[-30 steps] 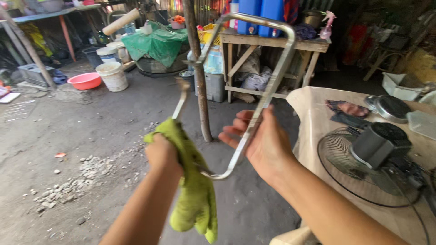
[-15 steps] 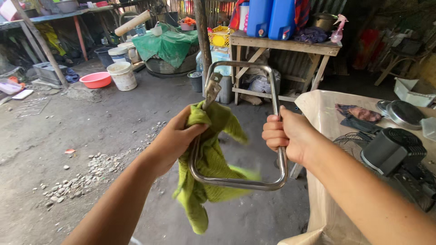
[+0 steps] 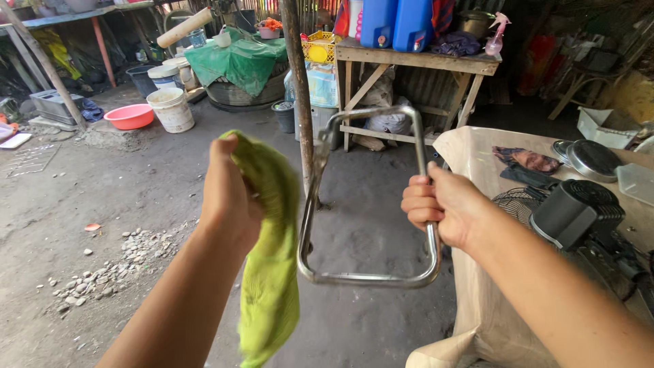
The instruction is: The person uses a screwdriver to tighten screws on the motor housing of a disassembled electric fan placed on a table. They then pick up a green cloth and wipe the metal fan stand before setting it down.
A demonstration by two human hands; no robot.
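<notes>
Two hands raised mid-air, one cloth, one bent metal frame.
Left hand fisted around green cloth, just beside frame's left rail; right hand wrapped tight on chrome tube frame, held upright over dirt floor.

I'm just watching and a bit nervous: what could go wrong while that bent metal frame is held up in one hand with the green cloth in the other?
The right hand alone grips the metal frame by one side bar, so it might swing or slip and drop onto the dirt floor. Its free flattened end sits close to the left hand and could scrape it. The green cloth hangs loose and might snag on the frame.
</notes>
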